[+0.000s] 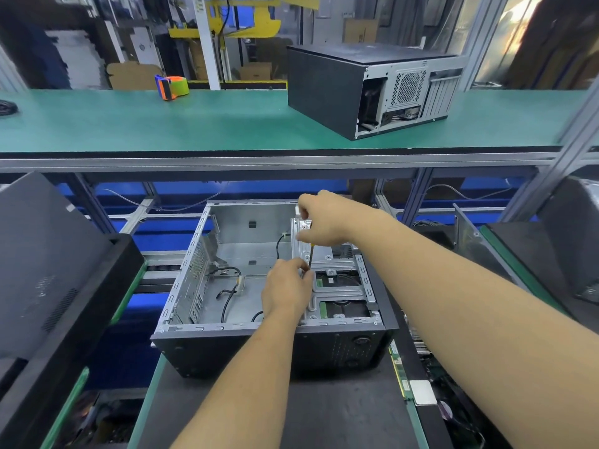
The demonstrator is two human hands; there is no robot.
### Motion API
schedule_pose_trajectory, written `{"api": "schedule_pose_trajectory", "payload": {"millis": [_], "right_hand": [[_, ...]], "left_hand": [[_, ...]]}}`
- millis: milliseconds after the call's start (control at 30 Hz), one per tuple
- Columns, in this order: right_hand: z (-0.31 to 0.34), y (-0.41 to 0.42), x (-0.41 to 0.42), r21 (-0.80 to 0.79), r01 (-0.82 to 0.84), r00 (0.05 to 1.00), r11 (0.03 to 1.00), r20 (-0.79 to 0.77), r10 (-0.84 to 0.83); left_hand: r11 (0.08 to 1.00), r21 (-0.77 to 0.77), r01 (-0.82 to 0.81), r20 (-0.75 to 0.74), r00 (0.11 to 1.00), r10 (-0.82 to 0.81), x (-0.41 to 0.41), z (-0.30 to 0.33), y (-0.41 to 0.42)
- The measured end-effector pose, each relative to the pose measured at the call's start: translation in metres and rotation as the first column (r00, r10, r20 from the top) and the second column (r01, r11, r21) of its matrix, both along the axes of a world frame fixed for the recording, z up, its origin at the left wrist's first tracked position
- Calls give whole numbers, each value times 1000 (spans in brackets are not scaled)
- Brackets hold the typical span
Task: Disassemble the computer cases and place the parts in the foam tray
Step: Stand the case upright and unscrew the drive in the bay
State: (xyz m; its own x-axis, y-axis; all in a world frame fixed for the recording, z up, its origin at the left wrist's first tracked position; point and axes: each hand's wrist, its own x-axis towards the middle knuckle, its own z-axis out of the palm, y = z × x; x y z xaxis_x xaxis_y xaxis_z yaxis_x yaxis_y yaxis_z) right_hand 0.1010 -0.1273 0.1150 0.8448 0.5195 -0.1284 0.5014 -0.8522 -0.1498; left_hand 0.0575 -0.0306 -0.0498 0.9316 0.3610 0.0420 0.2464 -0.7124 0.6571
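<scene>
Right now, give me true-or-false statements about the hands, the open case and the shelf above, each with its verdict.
1. The right hand holds a screwdriver over the open case. True.
2. The left hand rests on the upper shelf. False: it is inside the open case, by the screwdriver's tip.
3. A closed case sits on the upper shelf. True.
4. The tape dispenser lies inside the open case. False: it is on the upper shelf.

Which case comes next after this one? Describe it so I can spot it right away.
Look at the long green upper shelf across the top of the view. Toward its right end sits a closed black computer case, its silver rear panel with the fan grille facing right. Unlike the open case below the hands, its cover is on.
</scene>
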Motion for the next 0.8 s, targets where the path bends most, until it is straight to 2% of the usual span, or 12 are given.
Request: {"api": "schedule_pose_trajectory", "payload": {"millis": [67,133,300,367,467,567,700,800], "right_hand": [[-1,-1,3,-34,73,995,997,68,-71],[-2,-1,5,-53,44,993,998,108,-38],[6,-4,1,27,-86,993,996,-75,88],[5,-1,1,6,-63,997,998,-46,63],[0,-1,4,-99,59,997,993,56,-54],[-2,-4,3,-149,41,987,988,158,-17],[4,-6,1,-16,-64,998,998,-28,63],[4,-2,-1,-45,-10,1000,999,-26,9]], "left_hand": [[1000,-2,-1,1,1000,1,0,0,0],[1000,-7,2,1,1000,-2,1,-1,0],[1000,-2,3,9,1000,-2,1,-1,0],[1000,-5,4,5,1000,-4,0,-1,1],[1000,-14,4,2,1000,-4,1,-1,1],[1000,-13,7,9,1000,-6,1,-1,0],[1000,1,6,7,1000,-6,1,-2,1],[1000,5,8,10,1000,-8,1,-3,1]]}}
